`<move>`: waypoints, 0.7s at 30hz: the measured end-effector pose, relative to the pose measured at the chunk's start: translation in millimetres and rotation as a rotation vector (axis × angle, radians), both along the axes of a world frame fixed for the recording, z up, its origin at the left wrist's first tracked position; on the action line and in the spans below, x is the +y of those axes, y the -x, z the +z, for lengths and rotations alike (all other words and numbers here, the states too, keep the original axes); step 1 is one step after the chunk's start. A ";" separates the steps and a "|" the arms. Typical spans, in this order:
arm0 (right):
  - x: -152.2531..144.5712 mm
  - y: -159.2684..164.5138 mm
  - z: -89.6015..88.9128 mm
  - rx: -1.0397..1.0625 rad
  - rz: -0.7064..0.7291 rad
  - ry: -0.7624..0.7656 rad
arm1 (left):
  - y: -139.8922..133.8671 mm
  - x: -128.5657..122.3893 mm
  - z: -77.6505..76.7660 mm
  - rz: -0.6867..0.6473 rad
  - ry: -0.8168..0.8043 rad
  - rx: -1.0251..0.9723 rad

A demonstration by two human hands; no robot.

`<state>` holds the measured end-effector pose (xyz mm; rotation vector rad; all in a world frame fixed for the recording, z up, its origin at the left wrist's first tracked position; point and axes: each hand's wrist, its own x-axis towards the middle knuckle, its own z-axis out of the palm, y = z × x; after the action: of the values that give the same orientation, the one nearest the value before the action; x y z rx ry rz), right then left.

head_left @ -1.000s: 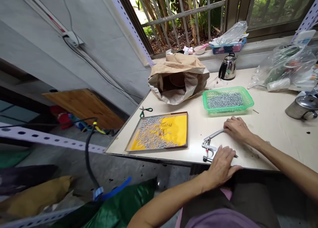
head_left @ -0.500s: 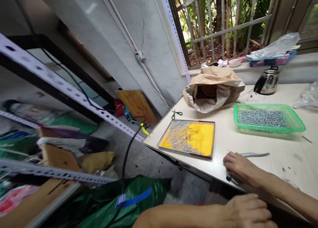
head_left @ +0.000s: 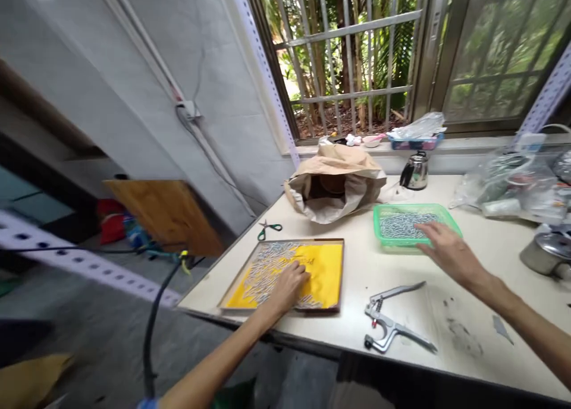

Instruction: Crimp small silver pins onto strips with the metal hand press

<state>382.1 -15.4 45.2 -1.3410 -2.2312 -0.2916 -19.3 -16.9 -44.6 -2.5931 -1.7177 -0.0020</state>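
My left hand (head_left: 292, 283) is over a shallow tray (head_left: 341, 278) lined with yellow material that bears printed letters. Its fingers are curled together among small silvery metal pins (head_left: 263, 272), and whatever they hold is hidden. My right hand (head_left: 446, 248) hovers at the right front of a green plastic basket (head_left: 452, 222), fingers apart and with nothing seen in them. More small metal pieces (head_left: 399, 226) fill the basket. Between my arms a pair of metal hand pliers (head_left: 388, 323) with a spring lies on the table, handles spread.
Green-handled scissors (head_left: 269, 227) lie behind the tray. A crumpled brown paper bag (head_left: 343, 159) stands open near the window. Further right are a metal kettle (head_left: 418, 170), plastic bags (head_left: 513, 177) and a metal pot (head_left: 544, 253). The table's front edge (head_left: 312, 345) runs below my forearms.
My right hand has left the pliers and moved to the green basket. My left hand has gone from the table's front edge to the tray. The view has turned right.
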 end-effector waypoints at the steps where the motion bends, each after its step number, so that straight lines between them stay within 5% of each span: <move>1: -13.6 4.4 -6.9 -0.008 0.052 0.102 | 0.3 0.9 0.0 0.002 -0.005 -0.022; 6: -89.2 33.1 -50.5 -0.007 0.224 0.546 | -32.6 -19.0 17.5 0.109 0.077 -0.432; 11: -116.8 43.6 -73.0 -0.034 0.134 0.626 | -103.4 -57.4 21.3 0.279 0.567 -0.857; 15: -116.2 47.1 -77.7 -0.045 0.097 0.613 | -134.1 -73.8 16.1 0.373 0.664 -0.849; 21: -117.7 48.1 -83.5 -0.040 0.102 0.572 | -142.2 -77.9 17.3 0.447 0.740 -0.762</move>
<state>334.0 -133.1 -38.3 -1.4894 -2.5131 0.3915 123.0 -94.8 -27.2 -2.7657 -3.0377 -0.4915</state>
